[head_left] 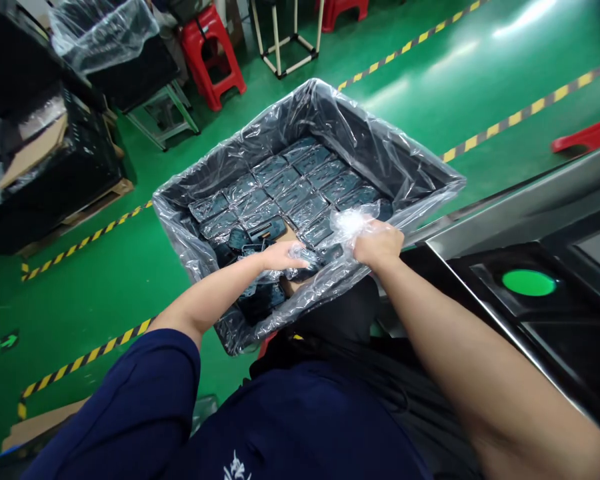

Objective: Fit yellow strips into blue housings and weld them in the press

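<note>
A black crate (433,175) lined with a clear plastic bag (380,143) stands in front of me, filled with several dark flat parts in clear wrappers (300,183). My left hand (281,256) lies inside the crate near its front edge, fingers stretched flat over a wrapped dark part (313,259). My right hand (379,242) is closed in a fist on a bunch of clear plastic wrap (351,221) at the crate's front right side. A loose dark part (267,230) lies on top of a brown cardboard sheet just beyond my left hand.
A metal machine surface (520,213) with a round green button (529,283) is to the right. Red plastic stools (211,53) and a white frame (286,40) stand on the green floor behind. Black crates (45,153) are stacked at the left on a pallet.
</note>
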### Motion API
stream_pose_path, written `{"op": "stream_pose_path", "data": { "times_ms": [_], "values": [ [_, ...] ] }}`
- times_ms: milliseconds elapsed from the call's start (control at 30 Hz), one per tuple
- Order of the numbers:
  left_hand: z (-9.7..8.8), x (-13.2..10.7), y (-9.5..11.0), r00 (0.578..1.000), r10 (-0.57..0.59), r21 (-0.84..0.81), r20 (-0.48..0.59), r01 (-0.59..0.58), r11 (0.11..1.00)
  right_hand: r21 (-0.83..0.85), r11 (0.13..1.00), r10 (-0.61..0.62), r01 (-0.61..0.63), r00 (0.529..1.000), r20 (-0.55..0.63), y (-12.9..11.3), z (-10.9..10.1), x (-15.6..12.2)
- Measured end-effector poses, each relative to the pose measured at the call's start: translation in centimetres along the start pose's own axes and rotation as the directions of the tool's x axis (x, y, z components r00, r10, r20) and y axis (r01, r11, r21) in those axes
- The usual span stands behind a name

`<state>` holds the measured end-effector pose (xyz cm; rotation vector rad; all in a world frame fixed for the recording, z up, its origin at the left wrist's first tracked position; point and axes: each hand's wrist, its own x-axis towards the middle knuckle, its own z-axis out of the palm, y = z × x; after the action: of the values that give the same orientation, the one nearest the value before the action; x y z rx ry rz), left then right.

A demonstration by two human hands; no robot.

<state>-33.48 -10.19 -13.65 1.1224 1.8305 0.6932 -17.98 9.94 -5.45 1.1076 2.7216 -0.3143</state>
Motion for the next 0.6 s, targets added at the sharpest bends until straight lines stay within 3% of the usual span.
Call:
{"op": "stream_pose_path", "data": {
  "times_ms": [100, 267, 467, 600],
  "values": [
    [-0.2, -0.5, 0.8, 0.999, -0.011, 0.17, -0.03, 0.016, 0.985, 0.008, 1.0, 0.0, 0.0, 1.0, 0.005, -0.1, -0.2, -0.1],
    [-0.6, -0.9, 1.3, 0.99, 0.107, 0.319, -0.092, -0.072, 0.945, 0.008, 1.0, 0.001, -0.001, 1.0, 0.006, 0.0, -0.1, -0.1],
    [0.2, -2.0, 0.3, 0.968, 0.134, 0.349, -0.211, -0.054, 0.936, 0.014, 1.0, 0.001, -0.001, 1.0, 0.004, 0.2, 0.2, 0.1],
    [0.6, -3.3, 0.3, 0.969, 0.201, 0.447, -0.147, -0.117, 0.887, 0.016, 1.0, 0.003, -0.003, 1.0, -0.012, 0.3, 0.4, 0.2]
  ]
}}
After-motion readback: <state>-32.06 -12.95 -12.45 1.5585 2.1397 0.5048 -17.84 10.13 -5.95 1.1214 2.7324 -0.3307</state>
